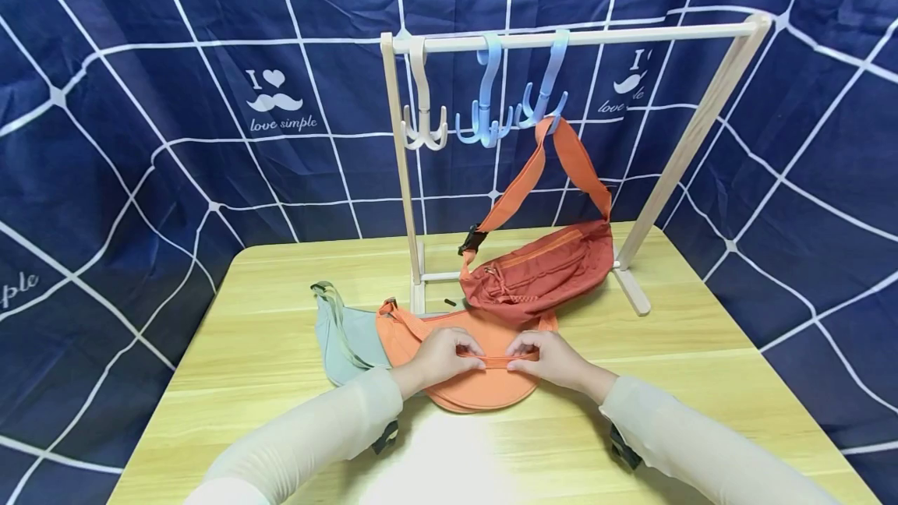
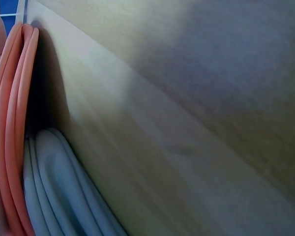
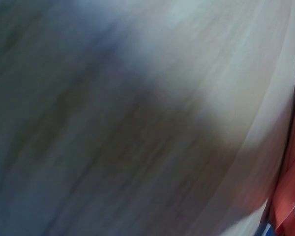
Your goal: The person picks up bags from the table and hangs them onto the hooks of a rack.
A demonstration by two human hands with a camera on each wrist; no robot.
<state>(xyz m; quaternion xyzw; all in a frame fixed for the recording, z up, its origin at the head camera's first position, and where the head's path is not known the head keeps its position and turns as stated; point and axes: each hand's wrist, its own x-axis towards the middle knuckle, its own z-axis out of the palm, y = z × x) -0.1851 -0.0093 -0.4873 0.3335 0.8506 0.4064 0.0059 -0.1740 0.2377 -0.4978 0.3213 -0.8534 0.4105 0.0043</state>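
An orange shoulder bag (image 1: pixel 484 392) lies flat on the table. Across its front runs an orange strap (image 1: pixel 496 362), pinched between thumb and fingers of my left hand (image 1: pixel 443 354) on one side and of my right hand (image 1: pixel 553 357) on the other. Partly beneath it, to the left, is a pale grey-green bag (image 1: pixel 344 349) with a thin strap. The left wrist view shows the rounded edges of the orange bag (image 2: pixel 12 123) and the grey-green bag (image 2: pixel 59 182). In the right wrist view only a strip of orange fabric (image 3: pixel 290 196) appears at the right edge.
Behind the hands stands a wooden rack (image 1: pixel 631 36). From its bar hang a cream hook (image 1: pixel 423 100) and two blue hooks (image 1: pixel 486 100). A rust-red waist bag (image 1: pixel 547 267) hangs by its orange strap from the right blue hook. A small dark piece (image 1: pixel 450 302) lies near the rack's foot.
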